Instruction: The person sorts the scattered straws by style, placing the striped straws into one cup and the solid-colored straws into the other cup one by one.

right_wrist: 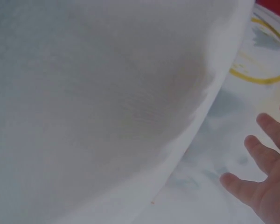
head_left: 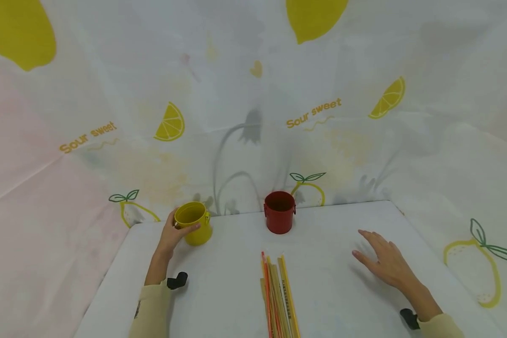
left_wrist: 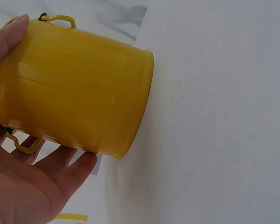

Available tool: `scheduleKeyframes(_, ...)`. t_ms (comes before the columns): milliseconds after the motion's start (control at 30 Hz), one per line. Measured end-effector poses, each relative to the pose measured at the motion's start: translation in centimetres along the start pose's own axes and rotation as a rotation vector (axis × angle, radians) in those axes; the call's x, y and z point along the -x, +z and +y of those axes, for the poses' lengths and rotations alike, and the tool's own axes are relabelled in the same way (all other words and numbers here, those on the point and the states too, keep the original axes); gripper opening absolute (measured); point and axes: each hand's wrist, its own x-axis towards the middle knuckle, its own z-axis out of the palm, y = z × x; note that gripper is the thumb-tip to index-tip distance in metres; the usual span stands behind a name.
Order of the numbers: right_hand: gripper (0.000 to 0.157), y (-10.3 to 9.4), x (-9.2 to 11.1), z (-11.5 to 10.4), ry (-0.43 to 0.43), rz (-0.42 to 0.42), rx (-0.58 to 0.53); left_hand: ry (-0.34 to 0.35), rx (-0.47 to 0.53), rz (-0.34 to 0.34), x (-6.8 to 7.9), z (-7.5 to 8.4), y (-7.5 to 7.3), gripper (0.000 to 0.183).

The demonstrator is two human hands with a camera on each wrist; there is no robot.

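My left hand [head_left: 172, 237] grips a small yellow metal bucket [head_left: 199, 236] at the back left of the white table. Its thumb lies on one side of the bucket and the fingers spread along the other, close to a small side handle [left_wrist: 27, 145]. In the left wrist view the bottom rim of the bucket is right at the table surface. My right hand [head_left: 384, 263] hovers over the right part of the table, fingers spread and holding nothing. The right wrist view shows these bare fingers [right_wrist: 263, 154] beside the table edge.
A red bucket [head_left: 279, 220] with side handles stands at the back middle. In front of it lies a bundle of long thin sticks [head_left: 276, 300], coloured red, yellow and tan. A lemon-printed cloth [head_left: 236, 155] hangs behind the white table [head_left: 329, 300].
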Motion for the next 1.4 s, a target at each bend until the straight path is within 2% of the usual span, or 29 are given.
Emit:
scheduleKeyframes(233,0.066,0.1,0.3,-0.7,-0.008,0.003,-0.018,-0.005,-0.016,0.006,1.0,0.4,0.1,0.1)
scheduleKeyframes(400,0.067,0.1,0.5,-1.2,-0.019,0.008,-0.026,0.002,0.004,0.009,0.9,-0.2,0.0,0.101)
scheduleKeyframes(600,0.068,0.1,0.7,-1.6,-0.015,-0.004,-0.032,0.01,0.017,-0.005,1.0,-0.2,0.7,0.098)
scheduleKeyframes(733,0.069,0.4,0.7,-2.0,-0.004,-0.013,-0.052,0.012,0.021,-0.009,0.4,-0.8,0.5,0.1)
scheduleKeyframes(933,0.072,0.7,0.1,-2.9,0.015,-0.043,-0.086,0.031,0.007,0.023,-1.2,-2.5,-0.1,0.104)
scheduleKeyframes(1033,0.069,0.8,-0.2,-3.5,0.015,-0.052,-0.099,0.045,0.0,0.026,-1.7,-2.7,-0.1,0.105)
scheduleKeyframes(1400,0.064,1.7,-0.8,-6.8,0.078,-0.122,-0.171,0.051,0.0,0.033,-1.6,-2.7,-0.2,0.103)
